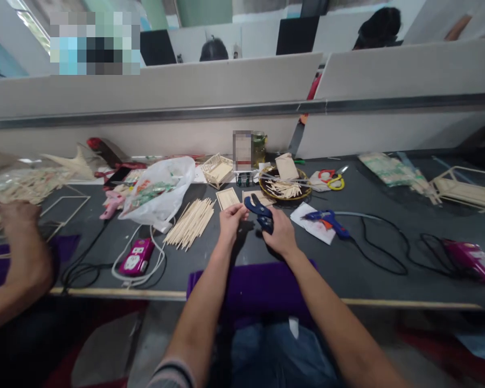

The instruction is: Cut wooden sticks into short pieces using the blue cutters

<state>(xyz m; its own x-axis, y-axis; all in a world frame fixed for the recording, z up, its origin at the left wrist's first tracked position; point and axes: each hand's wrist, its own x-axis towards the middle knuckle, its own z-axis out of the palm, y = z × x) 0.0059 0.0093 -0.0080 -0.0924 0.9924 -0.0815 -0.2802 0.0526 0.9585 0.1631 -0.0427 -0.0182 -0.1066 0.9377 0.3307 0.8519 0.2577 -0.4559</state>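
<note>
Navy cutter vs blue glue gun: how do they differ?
The cutter is gripped in the right hand; the glue gun lies unheld, partly on white paper. The cutter is dark navy; the glue gun is brighter blue with an orange-red part. The glue gun has a black cord; none shows on the cutter. Both are bluish hand tools.

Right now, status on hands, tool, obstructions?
Right hand gripping blue cutter. Left hand pinched beside it, contents unclear. Stick bundle left, glue gun right, neither between hands.
</note>
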